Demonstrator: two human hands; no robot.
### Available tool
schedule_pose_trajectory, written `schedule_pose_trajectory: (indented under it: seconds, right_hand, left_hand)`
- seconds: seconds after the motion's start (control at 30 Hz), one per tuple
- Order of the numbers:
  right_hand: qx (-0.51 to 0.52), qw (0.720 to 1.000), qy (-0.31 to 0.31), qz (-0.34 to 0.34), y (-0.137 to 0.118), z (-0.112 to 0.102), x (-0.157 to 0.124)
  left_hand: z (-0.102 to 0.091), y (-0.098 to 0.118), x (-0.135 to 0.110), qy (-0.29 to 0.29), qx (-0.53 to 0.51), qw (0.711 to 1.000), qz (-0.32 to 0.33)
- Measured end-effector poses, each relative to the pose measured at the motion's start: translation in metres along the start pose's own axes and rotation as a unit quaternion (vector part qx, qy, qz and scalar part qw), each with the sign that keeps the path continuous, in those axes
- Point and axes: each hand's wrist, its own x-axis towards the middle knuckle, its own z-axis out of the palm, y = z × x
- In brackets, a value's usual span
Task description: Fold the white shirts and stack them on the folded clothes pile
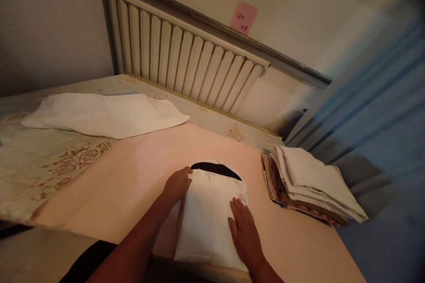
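A folded white garment (207, 216) with a dark neck opening (215, 169) lies on the pink sheet (126, 181) right in front of me. My left hand (177, 184) rests on its upper left corner, fingers curled over the edge near the neck opening. My right hand (244, 230) lies flat on the garment's right side, fingers stretched out and together, palm pressing down.
A stack of folded cloths (315, 185) sits at the right edge of the bed. A loose white cloth (106, 114) lies spread at the far left on the floral bedcover (49, 163). A ribbed radiator (186, 57) and a pink note (243, 17) are behind; a blue curtain (385, 110) hangs right.
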Motion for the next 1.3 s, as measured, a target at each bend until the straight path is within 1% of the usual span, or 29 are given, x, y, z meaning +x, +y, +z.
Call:
schedule_pose_trajectory:
  seconds: [0.23, 0.57, 0.77, 1.0, 1.3]
  right_hand:
    - [-0.004, 1.0, 0.015, -0.003, 0.0, 0.0007, -0.0004]
    - [-0.006, 1.0, 0.012, -0.001, -0.0004, 0.0002, 0.0001]
    - [-0.01, 1.0, 0.004, 0.002, -0.0015, -0.0023, 0.0008]
    - [0.002, 1.0, 0.017, 0.001, -0.0015, -0.0019, 0.001]
    - [0.024, 1.0, 0.011, 0.012, -0.0004, 0.0, 0.0003]
  left_hand:
    - [-0.0008, 0.0009, -0.0012, 0.001, 0.01, 1.0, 0.004]
    - [0.0054, -0.0064, 0.0009, 0.007, 0.022, 1.0, 0.018]
    - [0.0064, -0.007, 0.0, 0.01, 0.03, 0.999, 0.026]
    - [0.0066, -0.0071, -0.0005, 0.01, 0.035, 0.999, 0.025]
    - [0.0049, -0.0057, -0.0024, 0.008, 0.035, 0.999, 0.022]
